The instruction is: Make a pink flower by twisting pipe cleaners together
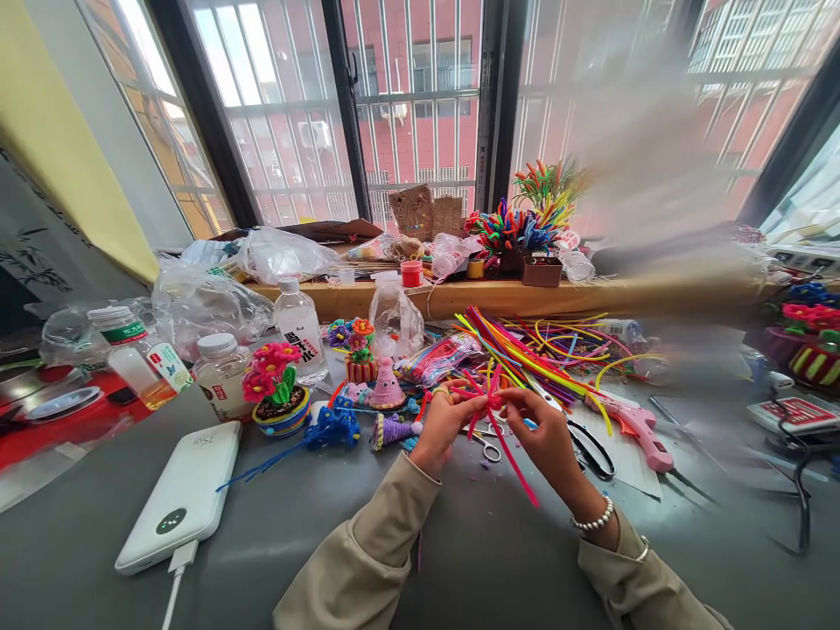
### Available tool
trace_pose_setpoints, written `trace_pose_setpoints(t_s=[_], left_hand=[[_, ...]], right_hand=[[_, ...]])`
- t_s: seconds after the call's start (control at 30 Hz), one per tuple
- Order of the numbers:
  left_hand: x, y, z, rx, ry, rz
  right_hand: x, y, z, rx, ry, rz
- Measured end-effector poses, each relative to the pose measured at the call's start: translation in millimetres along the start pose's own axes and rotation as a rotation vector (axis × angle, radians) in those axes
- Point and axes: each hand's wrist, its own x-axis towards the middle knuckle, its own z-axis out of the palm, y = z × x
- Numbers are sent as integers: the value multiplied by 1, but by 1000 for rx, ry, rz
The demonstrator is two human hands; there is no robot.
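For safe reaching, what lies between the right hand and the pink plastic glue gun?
Between the right hand and glue gun, the head view shows a black scissors handle and part of a flat white sheet.

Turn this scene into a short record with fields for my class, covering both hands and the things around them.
Left hand: pinching a pink pipe-cleaner piece
Right hand: fingertips on the same piece
Beyond hands: bundle of coloured pipe cleaners
Right of hands: pink glue gun
Table left: white power bank, cable plugged in; potted pink flowers
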Motion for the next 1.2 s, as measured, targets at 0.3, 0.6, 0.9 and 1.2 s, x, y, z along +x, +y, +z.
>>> trace_pose_setpoints(t_s=[0.3,0.6,0.9,1.2], left_hand=[[-1,0,0,-48,-23,-55],[-2,-1,2,8,-16,-36],[-3,-4,6,52,18,124],[-4,-11,6,256,58,387]], right_hand=[[-2,9,-2,-411,28,-405],[-2,12,-7,-603,72,-580],[-1,9,-1,-564,178,-512],[-3,1,13,-236,253,-142]])
